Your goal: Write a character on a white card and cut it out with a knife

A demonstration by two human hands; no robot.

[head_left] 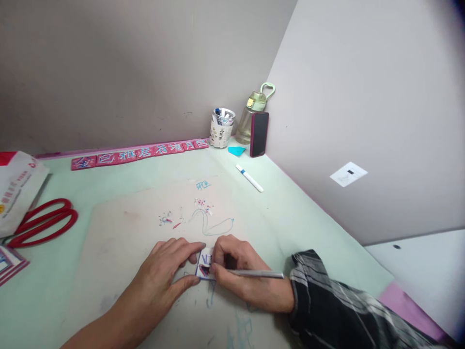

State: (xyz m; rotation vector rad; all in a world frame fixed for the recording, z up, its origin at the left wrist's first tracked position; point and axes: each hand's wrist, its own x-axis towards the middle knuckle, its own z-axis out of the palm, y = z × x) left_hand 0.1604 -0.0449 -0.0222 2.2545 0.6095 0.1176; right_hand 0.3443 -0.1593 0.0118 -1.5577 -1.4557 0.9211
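A small white square piece [201, 258] with purple-blue edges and drawn strokes lies on the pale board [123, 232]. My left hand [163, 271] holds it by the left side, thumb at its lower edge and forefinger at the top. In my right hand [245, 276] is a slim silver craft knife [263, 274], gripped like a pen. Its tip is hidden behind my fingers, over the right part of the piece. Dark and red marks show in the lower part. Coloured shavings [166, 219] are scattered on the board beyond my hands.
Red-handled scissors [47, 220] and a white packet [20, 189] lie at left. Pink character tiles [145, 151] line the wall. At the back stand a pen jar [221, 128], a bottle [247, 121] and a phone [259, 134]. A white marker [249, 178] lies nearer.
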